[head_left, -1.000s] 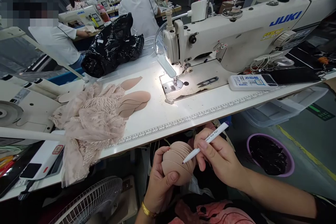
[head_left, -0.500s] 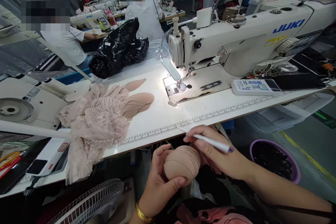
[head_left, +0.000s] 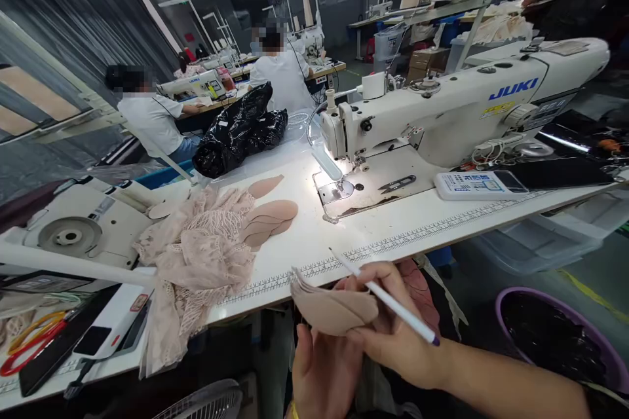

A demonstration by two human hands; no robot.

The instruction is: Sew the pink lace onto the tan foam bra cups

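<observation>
My right hand point(head_left: 400, 334) is closed, pinching the right end of a stack of beige foam bra cups point(head_left: 329, 311). A white pen with a purple end point(head_left: 403, 309) is also in this hand, its thin tip towards the table ruler. Just below the stack, my left hand point(head_left: 327, 366) is open with the palm up and the thumb apart; whether it touches the cups I cannot tell. More beige cups point(head_left: 270, 217) lie overlapped on the sewing table point(head_left: 314, 245), with a single cup point(head_left: 266, 186) behind them.
Beige lace fabric point(head_left: 201, 255) is heaped at the left. Behind the table edge ruler stands a JUKI sewing machine point(head_left: 452, 105), with thread snips point(head_left: 398, 183) on its bed. A fan point(head_left: 206, 402) and a purple tub point(head_left: 501, 311) flank me below. Two people in white sit beyond.
The stack has turned from its rounded face to a side view and passed into my right hand. My left hand has loosened and dropped beneath it. The camera view has tilted up.
</observation>
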